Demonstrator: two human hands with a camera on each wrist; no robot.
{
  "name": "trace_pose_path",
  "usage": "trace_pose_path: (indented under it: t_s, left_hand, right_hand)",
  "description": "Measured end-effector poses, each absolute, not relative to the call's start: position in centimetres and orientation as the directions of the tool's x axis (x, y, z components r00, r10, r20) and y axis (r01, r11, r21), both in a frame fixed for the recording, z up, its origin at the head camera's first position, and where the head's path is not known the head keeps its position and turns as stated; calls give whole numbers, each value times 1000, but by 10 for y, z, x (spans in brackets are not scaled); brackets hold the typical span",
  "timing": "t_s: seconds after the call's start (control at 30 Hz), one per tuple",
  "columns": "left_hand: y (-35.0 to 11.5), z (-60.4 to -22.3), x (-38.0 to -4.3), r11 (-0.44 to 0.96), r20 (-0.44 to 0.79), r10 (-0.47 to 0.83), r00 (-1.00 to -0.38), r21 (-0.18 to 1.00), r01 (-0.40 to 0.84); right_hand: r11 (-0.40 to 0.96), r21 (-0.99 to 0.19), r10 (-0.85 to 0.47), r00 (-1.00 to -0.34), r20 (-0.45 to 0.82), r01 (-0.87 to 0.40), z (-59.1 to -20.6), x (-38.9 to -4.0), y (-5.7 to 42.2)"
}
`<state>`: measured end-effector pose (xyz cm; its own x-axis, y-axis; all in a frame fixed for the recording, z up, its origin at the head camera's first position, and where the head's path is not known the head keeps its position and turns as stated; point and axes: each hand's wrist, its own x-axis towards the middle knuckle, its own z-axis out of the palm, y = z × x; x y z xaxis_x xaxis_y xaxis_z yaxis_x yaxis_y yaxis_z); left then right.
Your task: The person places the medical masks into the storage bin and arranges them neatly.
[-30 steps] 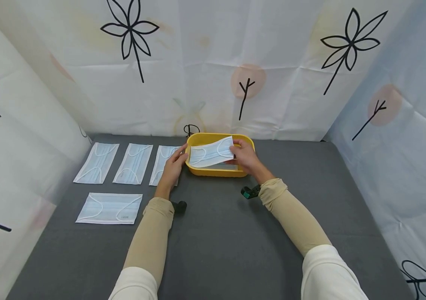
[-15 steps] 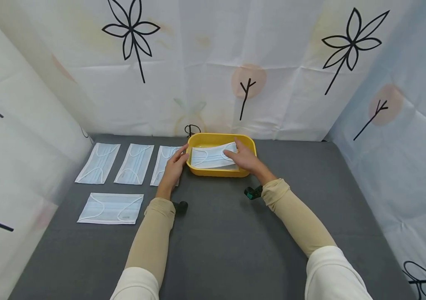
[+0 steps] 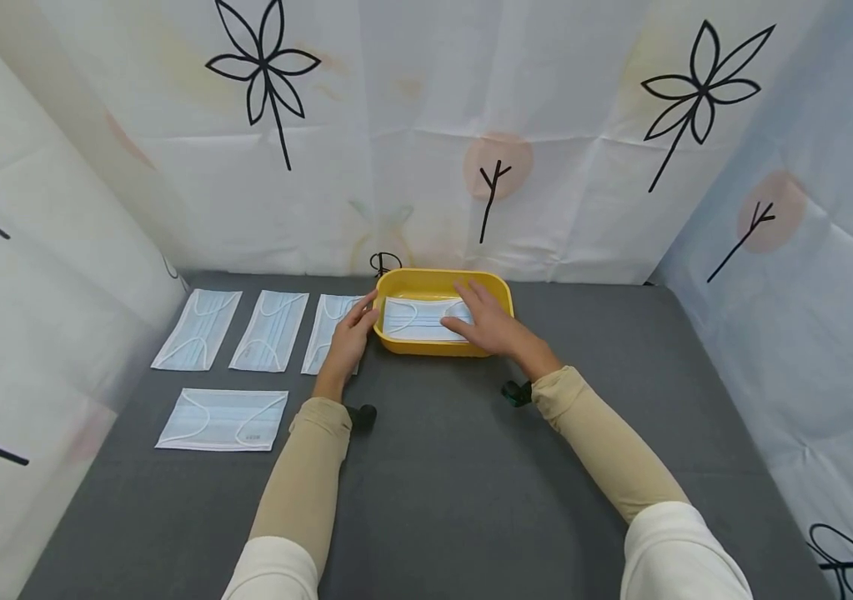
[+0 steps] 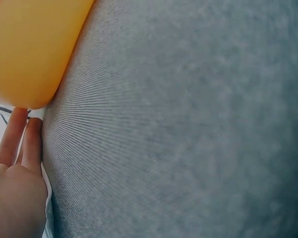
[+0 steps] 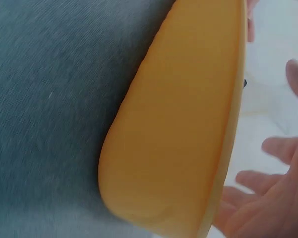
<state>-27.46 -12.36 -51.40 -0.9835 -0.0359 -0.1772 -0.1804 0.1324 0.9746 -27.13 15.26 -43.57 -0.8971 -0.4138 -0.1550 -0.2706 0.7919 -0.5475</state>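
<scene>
A yellow plastic basket [image 3: 434, 347] stands at the back of the table, and a pale blue face mask [image 3: 418, 321] lies flat inside it. My right hand [image 3: 497, 327] hovers over the basket's right part with fingers spread, covering the mask's right end. In the right wrist view the same hand [image 5: 273, 206] holds nothing above the rim. At the basket's left end rests my left hand [image 3: 347, 342], its extended fingers touching the side. The left wrist view has those fingers [image 4: 34, 144] stretched along the basket's outer wall [image 4: 30, 54].
Left of the basket lie more face masks: one mask [image 3: 197, 330] far left, another mask [image 3: 270, 332] beside it, and a third mask [image 3: 324, 329] partly behind my left hand. A sideways mask [image 3: 222, 419] lies nearer. Patterned cloth walls [image 3: 426, 167] enclose the grey table [image 3: 456, 483].
My right hand has lowered the face mask into the basket and let go of it, its fingers now spread above it. The left hand has stayed at the basket's left end.
</scene>
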Motion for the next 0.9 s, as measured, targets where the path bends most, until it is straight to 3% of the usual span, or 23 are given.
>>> trace_pose_path:
  t_s: [0.27, 0.9]
  left_hand:
    - [-120, -514, -272, 214, -128, -39, -991, 968, -133]
    - [-119, -503, -274, 258, -149, 1, -989, 955, -144]
  right_hand:
    - [815, -457, -423, -905, -50, -356, -440, -265, 165]
    - [716, -673, -258, -966, -9, -185, -465, -257, 221]
